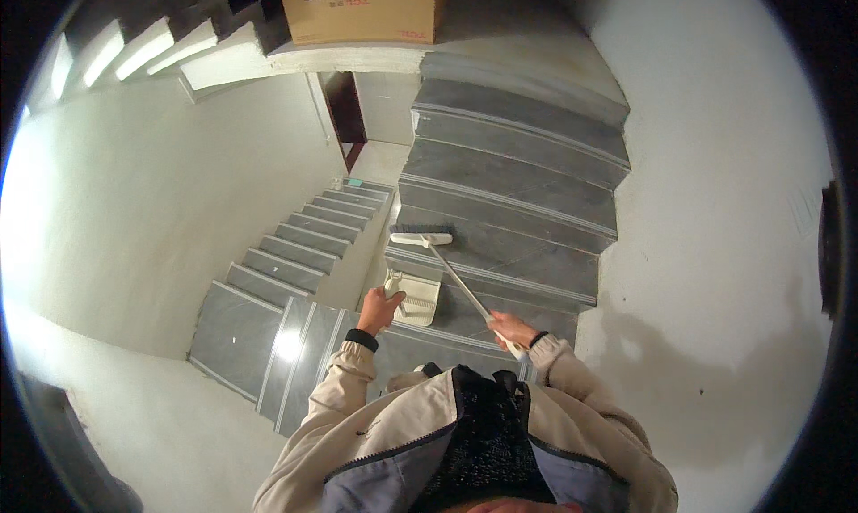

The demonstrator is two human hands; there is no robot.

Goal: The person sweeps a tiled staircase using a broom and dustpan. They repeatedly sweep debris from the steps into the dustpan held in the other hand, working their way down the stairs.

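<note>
My left hand (381, 310) is closed around the upright handle of a cream plastic dustpan (422, 300), whose ribbed pan lies over a grey stair tread just below a step edge. With my right hand (513, 332) I grip the lower, near end of a broom's metal pole (464, 286). The broom head (421, 235), white with dark bristles, rests at the left end of the tread above the dustpan, close to the open side of the stairs. Its bristles point away from me.
Grey steps (509, 178) with ridged edges rise ahead. Another flight (301, 245) descends at the left beyond the stair's open side. A cardboard box (362, 10) stands at the top. A white wall (704, 211) bounds the right side; a dark doorway (346, 111) shows below.
</note>
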